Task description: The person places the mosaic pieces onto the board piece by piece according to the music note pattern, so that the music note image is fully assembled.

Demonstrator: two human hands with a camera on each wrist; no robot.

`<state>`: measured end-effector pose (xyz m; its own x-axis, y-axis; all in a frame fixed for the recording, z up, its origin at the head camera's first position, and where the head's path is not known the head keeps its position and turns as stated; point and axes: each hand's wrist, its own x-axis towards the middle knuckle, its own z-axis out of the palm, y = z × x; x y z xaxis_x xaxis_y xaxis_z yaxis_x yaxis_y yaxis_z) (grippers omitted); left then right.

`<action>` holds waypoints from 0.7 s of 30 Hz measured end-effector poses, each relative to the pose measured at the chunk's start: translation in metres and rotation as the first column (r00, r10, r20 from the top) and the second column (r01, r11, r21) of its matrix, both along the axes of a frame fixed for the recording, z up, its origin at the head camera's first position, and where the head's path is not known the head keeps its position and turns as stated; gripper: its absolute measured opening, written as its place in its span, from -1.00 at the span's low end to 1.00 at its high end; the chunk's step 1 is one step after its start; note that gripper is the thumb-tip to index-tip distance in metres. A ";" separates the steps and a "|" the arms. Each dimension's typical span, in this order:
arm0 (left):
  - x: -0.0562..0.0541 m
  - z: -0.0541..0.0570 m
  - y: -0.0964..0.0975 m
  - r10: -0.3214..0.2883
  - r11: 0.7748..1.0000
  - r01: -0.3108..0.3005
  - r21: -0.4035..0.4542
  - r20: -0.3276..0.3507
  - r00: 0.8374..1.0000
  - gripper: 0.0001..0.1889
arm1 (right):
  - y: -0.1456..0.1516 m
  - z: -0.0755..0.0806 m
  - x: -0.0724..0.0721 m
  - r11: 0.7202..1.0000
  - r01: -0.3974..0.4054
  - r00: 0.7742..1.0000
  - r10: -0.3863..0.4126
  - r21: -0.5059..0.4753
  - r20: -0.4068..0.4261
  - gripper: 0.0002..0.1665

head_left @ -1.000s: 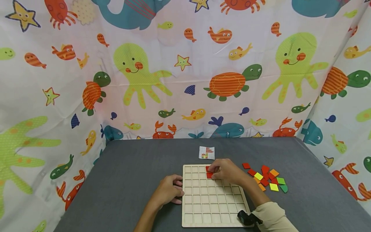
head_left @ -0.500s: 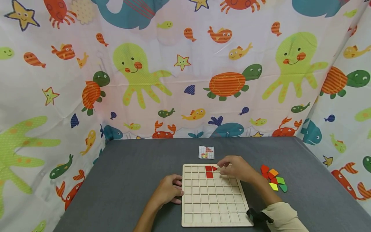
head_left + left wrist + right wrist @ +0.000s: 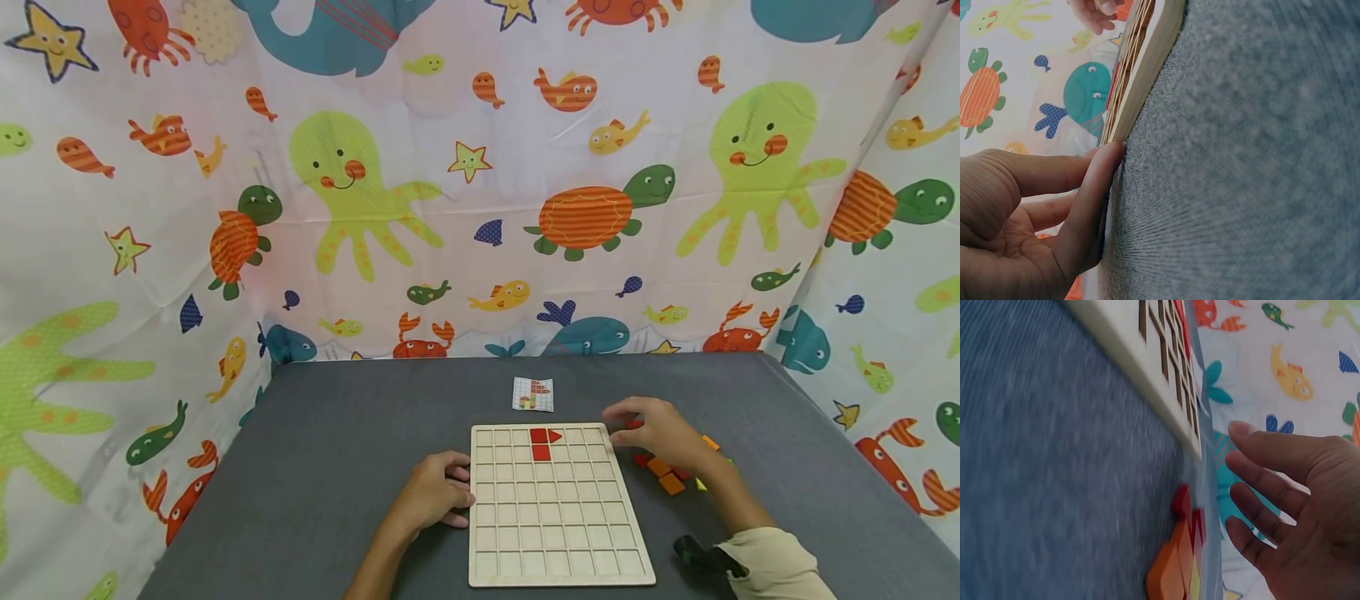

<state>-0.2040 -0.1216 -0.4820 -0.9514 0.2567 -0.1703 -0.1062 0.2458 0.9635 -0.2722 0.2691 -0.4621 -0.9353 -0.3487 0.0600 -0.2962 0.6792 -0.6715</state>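
A wooden grid board [image 3: 555, 577] lies flat on the table. In its top row are a red square tile [image 3: 538, 436] and a red triangle tile [image 3: 554, 436]; a second red square tile [image 3: 541, 452] sits below the first. My left hand [image 3: 433, 492] rests beside the board's left edge, fingertips touching that edge in the left wrist view. Just off the top right corner hovers my right hand [image 3: 663, 429], fingers spread and holding nothing in the right wrist view [image 3: 1300, 500]. Under it lie loose tiles, including an orange tile [image 3: 672, 484], partly hidden by the hand and forearm.
A small card [image 3: 533, 394] printed with a coloured grid pattern lies behind the board. Grey cloth [image 3: 360, 433] covers the table. A sea-animal curtain [image 3: 450, 250] hangs along the back and sides. A black strap [image 3: 708, 557] circles the right wrist.
My right hand has let go of the red triangle tile in the top row and moved right, off the board and over the loose tiles. The left hand has stayed at the edge.
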 end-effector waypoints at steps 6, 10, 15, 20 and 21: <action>0.000 0.000 0.001 0.001 1.000 -0.001 -0.003 -0.002 1.000 -0.34 | 0.022 -0.003 0.000 1.000 0.020 1.000 -0.020 0.005 0.000 -0.54; 0.001 0.000 0.000 -0.002 1.000 0.002 -0.004 -0.004 1.000 -0.34 | 0.032 -0.006 0.000 0.999 0.043 0.999 -0.043 0.013 0.011 -0.52; 0.001 0.000 0.000 -0.002 1.000 0.001 -0.013 -0.005 1.000 -0.34 | 0.038 -0.007 0.000 0.997 0.074 0.997 -0.075 0.037 0.027 -0.50; 0.001 0.000 0.001 0.001 1.000 -0.001 -0.010 -0.010 1.000 -0.35 | 0.041 -0.009 -0.002 0.996 0.078 0.996 -0.080 0.047 0.043 -0.49; 0.001 0.000 0.001 0.001 1.000 -0.001 -0.008 -0.011 1.000 -0.35 | 0.041 -0.010 -0.002 0.996 0.077 0.996 -0.079 0.049 0.043 -0.49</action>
<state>-0.2029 -0.1208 -0.4821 -0.9535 0.2543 -0.1618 -0.0957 0.2534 0.9626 -0.2743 0.3102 -0.4717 -0.9612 -0.2759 0.0026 -0.2115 0.7306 -0.6493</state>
